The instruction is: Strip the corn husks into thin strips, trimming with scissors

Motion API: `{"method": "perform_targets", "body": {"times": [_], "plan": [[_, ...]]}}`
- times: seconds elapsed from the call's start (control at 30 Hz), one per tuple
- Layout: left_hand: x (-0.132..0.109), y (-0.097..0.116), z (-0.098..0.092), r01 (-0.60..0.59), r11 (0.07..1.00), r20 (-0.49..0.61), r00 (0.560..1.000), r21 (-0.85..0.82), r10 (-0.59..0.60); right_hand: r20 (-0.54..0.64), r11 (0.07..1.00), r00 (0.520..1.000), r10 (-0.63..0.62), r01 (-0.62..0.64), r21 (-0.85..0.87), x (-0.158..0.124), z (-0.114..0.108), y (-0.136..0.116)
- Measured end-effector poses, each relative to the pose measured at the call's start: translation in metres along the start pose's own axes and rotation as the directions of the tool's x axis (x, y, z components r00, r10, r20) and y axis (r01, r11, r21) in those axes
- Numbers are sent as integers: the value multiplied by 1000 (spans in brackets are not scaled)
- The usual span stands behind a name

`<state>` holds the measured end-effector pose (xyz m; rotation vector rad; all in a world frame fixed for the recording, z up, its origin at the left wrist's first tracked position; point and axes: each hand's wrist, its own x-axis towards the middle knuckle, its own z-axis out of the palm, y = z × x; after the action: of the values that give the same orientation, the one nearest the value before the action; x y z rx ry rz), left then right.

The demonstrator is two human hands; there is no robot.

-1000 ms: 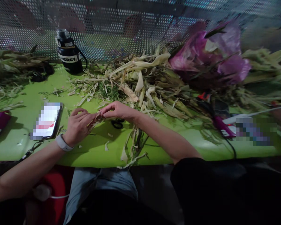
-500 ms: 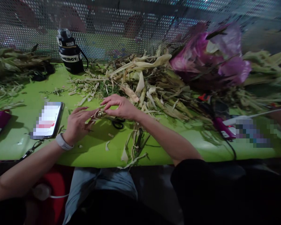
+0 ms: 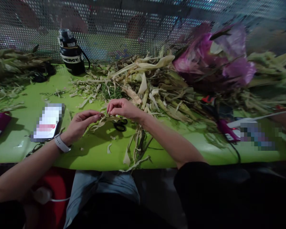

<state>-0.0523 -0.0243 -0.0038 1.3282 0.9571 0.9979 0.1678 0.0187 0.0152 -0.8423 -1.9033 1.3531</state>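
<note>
Evidently, what I have between the two hands is a small twist of pale husk strips, held just above the near part of the green counter, left of the middle. My left hand has its thumb and forefinger pinched together on the left end. My right hand has its grip closed on the right end, fingertips bunched small, though the exact contact is too fine for me to make out.

I judge the strips to be very light and papery, limp across their width, somewhat stiffer along the fibres, and likely to split or shed if pulled hard. They look dry rather than slippery. I would take hold where several layers gather, with a light fingertip pinch, and leave the loose, frayed ends alone.

As for containers, a dark bottle stands upright on the far left, its top on; I cannot see what it holds. Far right, a crumpled pink plastic bag slumps beside the husk pile. Pale and dark leafy pieces show at it, but I cannot tell which lie inside and which merely rest against it.
</note>
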Motion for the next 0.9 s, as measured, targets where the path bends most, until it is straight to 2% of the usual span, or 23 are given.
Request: {"method": "perform_targets", "body": {"times": [0.07, 0.2, 0.3, 0.4, 0.5, 0.63, 0.83, 0.9], "plan": [[1, -1, 1, 82, 982, -13, 996, -173, -86, -30, 993, 999, 40, -37, 116, 1, 5, 2], [1, 0, 2, 123, 923, 14, 992, -365, -127, -37, 929, 993, 113, -92, 360, 0, 10, 5], [0, 2, 3, 174, 897, 97, 984, -406, -147, 46, 859, 992, 115, -122, 498, -1, 13, 7], [-1, -1, 3, 211, 897, 156, 974, -389, -162, 165, 805, 984, 65, -149, 575, -3, 17, 6], [-1, -6, 2, 217, 893, 169, 972, -395, -162, 286, 790, 957, 42, -207, 576, -6, 21, 2], [-1, -9, -1, 249, 858, 187, 965, -449, -182, 407, 832, 912, 54, -266, 486, -9, 23, -4], [-2, -7, 0, 288, 842, 271, 946, -456, -177, 432, 822, 901, 31, -269, 502, -13, 23, -8], [-2, -6, 1, 293, 850, 309, 937, -437, -164, 454, 848, 890, 47, -275, 452, -13, 23, -9]]}}
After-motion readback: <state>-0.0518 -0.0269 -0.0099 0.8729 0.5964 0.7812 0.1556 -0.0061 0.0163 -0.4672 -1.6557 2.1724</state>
